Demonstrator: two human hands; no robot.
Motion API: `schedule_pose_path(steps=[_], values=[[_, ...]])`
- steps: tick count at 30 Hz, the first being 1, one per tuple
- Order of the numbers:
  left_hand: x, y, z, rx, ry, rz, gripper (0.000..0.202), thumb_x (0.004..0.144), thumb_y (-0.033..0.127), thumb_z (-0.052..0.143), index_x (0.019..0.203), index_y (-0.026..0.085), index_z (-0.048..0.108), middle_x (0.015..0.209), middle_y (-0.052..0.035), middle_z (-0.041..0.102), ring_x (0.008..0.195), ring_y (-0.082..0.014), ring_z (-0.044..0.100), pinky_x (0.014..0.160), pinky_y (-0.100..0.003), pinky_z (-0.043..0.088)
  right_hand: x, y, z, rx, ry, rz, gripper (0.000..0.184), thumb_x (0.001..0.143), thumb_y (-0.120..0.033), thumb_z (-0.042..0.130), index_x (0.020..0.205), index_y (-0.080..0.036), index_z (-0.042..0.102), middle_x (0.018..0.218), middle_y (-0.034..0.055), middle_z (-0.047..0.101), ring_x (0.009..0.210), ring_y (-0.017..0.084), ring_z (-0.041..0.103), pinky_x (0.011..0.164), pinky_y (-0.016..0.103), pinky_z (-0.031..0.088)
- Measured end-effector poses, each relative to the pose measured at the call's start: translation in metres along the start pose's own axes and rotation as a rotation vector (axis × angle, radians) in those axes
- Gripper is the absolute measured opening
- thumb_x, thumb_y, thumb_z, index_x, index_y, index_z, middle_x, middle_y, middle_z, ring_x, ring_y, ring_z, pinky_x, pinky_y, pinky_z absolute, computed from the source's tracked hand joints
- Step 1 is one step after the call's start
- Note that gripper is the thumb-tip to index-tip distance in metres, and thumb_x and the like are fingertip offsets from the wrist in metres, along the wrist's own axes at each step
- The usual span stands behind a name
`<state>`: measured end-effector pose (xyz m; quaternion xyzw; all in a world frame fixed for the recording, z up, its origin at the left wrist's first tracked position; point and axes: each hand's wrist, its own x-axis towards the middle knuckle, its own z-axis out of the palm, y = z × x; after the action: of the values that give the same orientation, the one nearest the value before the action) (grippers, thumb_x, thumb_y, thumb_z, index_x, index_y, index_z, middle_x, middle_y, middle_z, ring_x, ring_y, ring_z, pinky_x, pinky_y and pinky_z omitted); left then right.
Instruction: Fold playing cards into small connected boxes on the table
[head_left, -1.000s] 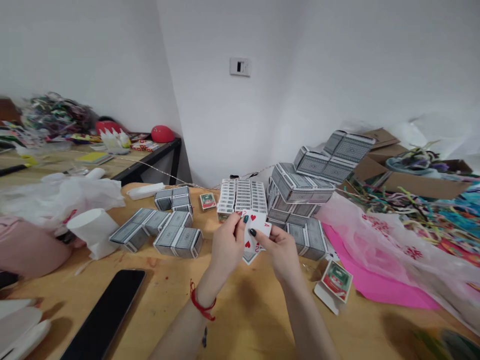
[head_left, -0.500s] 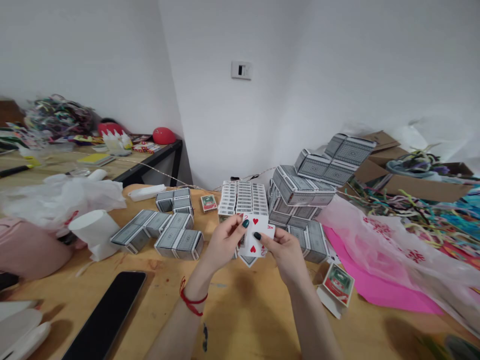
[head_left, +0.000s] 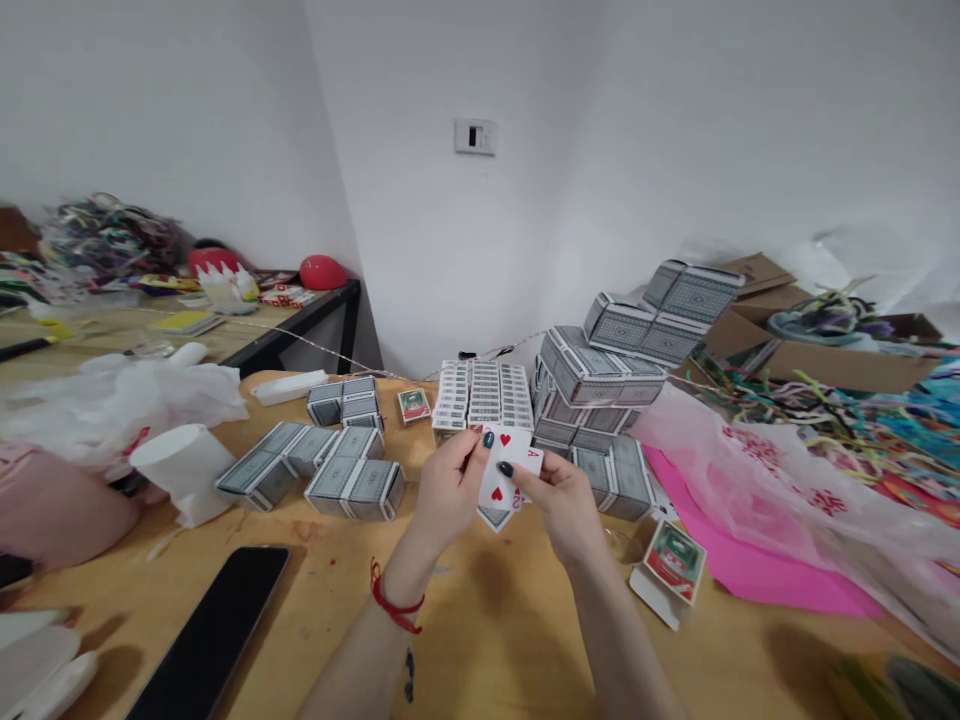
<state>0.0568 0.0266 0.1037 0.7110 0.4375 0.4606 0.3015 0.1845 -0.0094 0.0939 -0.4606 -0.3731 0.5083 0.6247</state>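
In the head view, my left hand (head_left: 452, 485) pinches a few playing cards (head_left: 501, 495) by their left side, thumb on top. A two of hearts faces up, with an ace's corner at its right and a grey patterned card back poking out below. Gripping the right side of the same cards is my right hand (head_left: 559, 500), its thumb lying across the faces. Just behind the hands stand rows of stacked card packs (head_left: 484, 392). Grey-backed card blocks (head_left: 356, 487) lie to the left, and a tower of similar blocks (head_left: 600, 370) rises to the right.
An opened card box (head_left: 671, 570) sits at right beside pink paper (head_left: 780, 580). A phone (head_left: 214, 630) and a white paper roll (head_left: 184, 470) are at left. Another small card box (head_left: 413, 406) stands farther back. Cardboard boxes (head_left: 832, 365) hold coloured strands at far right.
The two of hearts has tilted and sits slightly lower in my hands. Both hands still grip the cards, and the view has shifted a little.
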Motion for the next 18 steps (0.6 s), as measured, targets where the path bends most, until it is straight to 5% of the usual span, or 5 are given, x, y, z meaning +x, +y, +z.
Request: schedule_pose_path(steps=[8,18], values=[[-0.001,-0.001,-0.001,0.008,-0.295,-0.022,0.031,0.085,0.036,0.04,0.059,0.018,0.04,0.053,0.0047,0.043,0.052,-0.0094,0.038,0.049,-0.021,0.027,0.007,0.003,-0.014,0.064,0.144,-0.066,0.026,0.06,-0.03,0.075,0.082,-0.017,0.068,0.075,0.0031,0.071,0.061,0.016,0.061,0.054,0.026,0.047],[-0.005,0.006,0.013,0.033,-0.126,0.007,0.032,0.084,0.031,0.039,0.055,0.018,0.033,0.054,0.0041,0.038,0.053,-0.0101,0.036,0.05,-0.022,0.026,0.009,0.006,-0.014,0.071,0.175,-0.063,0.026,0.059,-0.032,0.075,0.079,-0.017,0.068,0.078,0.004,0.071,0.065,0.017,0.062,0.059,0.028,0.049]])
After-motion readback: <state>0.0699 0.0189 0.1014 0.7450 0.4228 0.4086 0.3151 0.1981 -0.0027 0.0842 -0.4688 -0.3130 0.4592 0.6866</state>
